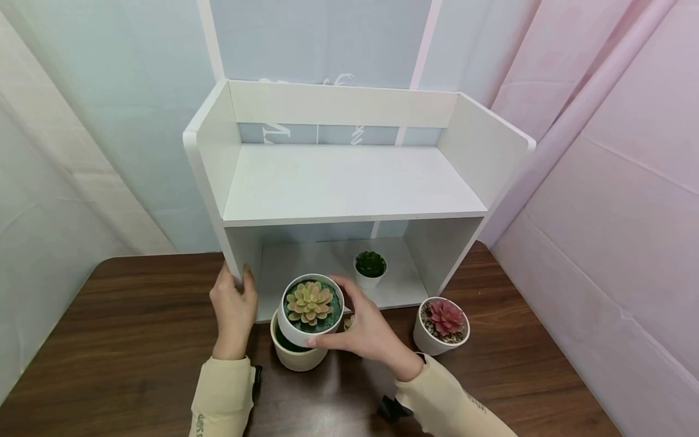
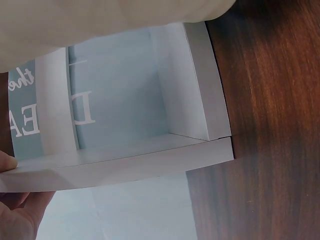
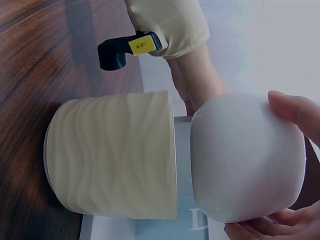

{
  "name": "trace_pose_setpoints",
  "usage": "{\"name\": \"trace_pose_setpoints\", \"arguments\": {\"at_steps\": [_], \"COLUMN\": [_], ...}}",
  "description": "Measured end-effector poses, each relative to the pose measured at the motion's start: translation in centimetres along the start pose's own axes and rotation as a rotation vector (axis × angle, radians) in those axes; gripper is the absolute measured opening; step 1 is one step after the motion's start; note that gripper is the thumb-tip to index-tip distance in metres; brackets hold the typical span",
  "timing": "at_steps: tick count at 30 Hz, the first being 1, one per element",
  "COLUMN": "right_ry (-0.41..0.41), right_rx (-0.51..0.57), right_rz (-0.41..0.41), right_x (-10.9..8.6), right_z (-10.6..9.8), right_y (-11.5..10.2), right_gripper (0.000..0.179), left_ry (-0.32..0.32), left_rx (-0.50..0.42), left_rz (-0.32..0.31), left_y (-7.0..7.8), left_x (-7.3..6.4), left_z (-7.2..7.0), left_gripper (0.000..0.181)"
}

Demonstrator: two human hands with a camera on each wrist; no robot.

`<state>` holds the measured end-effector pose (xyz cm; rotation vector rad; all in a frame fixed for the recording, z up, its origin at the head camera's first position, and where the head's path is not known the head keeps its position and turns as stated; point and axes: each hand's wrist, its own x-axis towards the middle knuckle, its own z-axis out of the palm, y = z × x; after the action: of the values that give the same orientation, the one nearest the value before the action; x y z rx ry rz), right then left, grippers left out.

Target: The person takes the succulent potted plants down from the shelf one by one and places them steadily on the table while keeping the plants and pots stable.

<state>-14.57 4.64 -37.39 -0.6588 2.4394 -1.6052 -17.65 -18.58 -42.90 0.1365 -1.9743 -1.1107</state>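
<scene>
My right hand (image 1: 374, 331) grips a round white potted succulent (image 1: 309, 303) with yellowish-pink leaves, thumb and fingers on its sides. The pot is held up over a cream pot with a wavy surface (image 3: 112, 157), which stands on the table. In the right wrist view a gap shows between the two pots. My left hand (image 1: 235, 306) holds the left side panel (image 2: 115, 167) of a white two-tier shelf (image 1: 349, 182), with the thumb on the inner face and the fingers outside. A small succulent (image 1: 349, 321) is mostly hidden behind my right hand.
On the shelf's lower level stands a small white pot with a dark green succulent (image 1: 370, 267). To the right, on the brown wooden table (image 1: 136, 340), is a white pot with a red succulent (image 1: 442, 325). Pale curtains (image 1: 611, 182) surround the table's back and sides.
</scene>
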Motion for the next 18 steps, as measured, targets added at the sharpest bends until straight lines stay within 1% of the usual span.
{"name": "trace_pose_setpoints", "arguments": {"at_steps": [4, 7, 18], "right_ry": [0.003, -0.003, -0.068], "right_rx": [-0.044, -0.054, -0.084], "right_rz": [-0.001, -0.01, -0.049], "right_x": [-0.5, -0.9, -2.4], "right_z": [0.0, -0.1, -0.5], "right_y": [0.0, -0.1, -0.3], "right_gripper": [0.093, 0.092, 0.091], "left_ry": [-0.002, -0.003, 0.012], "left_rx": [0.002, 0.001, 0.001], "left_rz": [0.002, 0.004, 0.005], "left_y": [0.1, 0.1, 0.0], "left_x": [0.0, 0.0, 0.0], "left_z": [0.0, 0.1, 0.0], "left_gripper": [0.026, 0.027, 0.024]}}
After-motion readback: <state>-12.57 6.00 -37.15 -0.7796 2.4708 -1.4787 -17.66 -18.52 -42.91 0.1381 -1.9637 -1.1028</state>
